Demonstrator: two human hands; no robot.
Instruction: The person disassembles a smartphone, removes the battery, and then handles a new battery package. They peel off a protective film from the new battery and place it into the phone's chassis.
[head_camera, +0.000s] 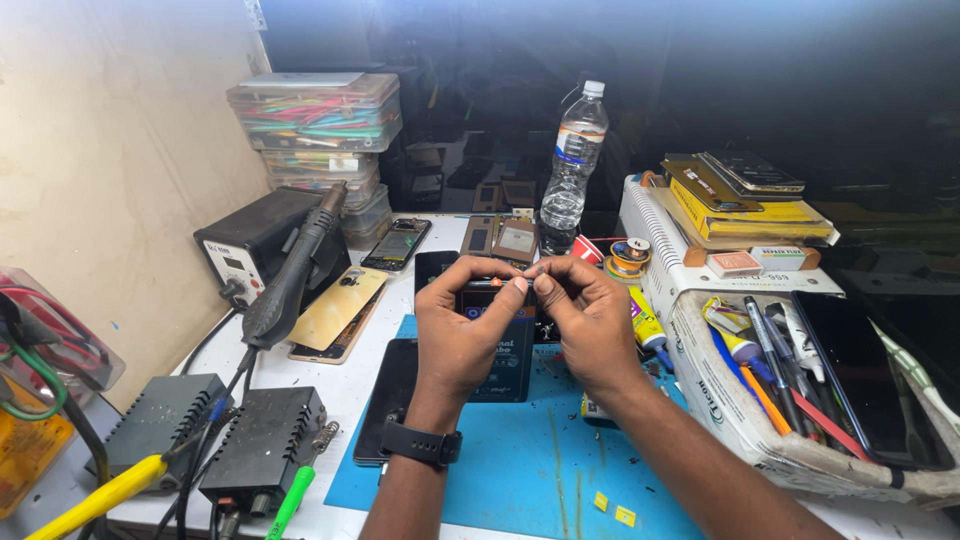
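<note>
Orange part: a tiny orange piece sits pinched between the fingertips of both hands, held up above the blue mat; it is too small to tell what kind of part it is.
Left hand: the left hand has thumb and forefinger closed together on the orange piece, the other fingers curled in; a black wristband circles the wrist.
Right hand: the right hand meets the left one fingertip to fingertip, its thumb and forefinger pressed shut at the same spot.
Below the hands: a dark box-shaped device lies just under them on a blue mat, with a black phone beside it at the mat's left edge.
Table: the white table carries a gold-backed phone to the left, and a black hot-air station with its handle resting on it.
Near left: two dark power units with cables stand at the table's front corner.
Behind: a clear water bottle stands upright beyond the hands, stacked plastic boxes of coloured parts to its left.
Right side: a white tray holds pens, tubes and a dark tablet.
</note>
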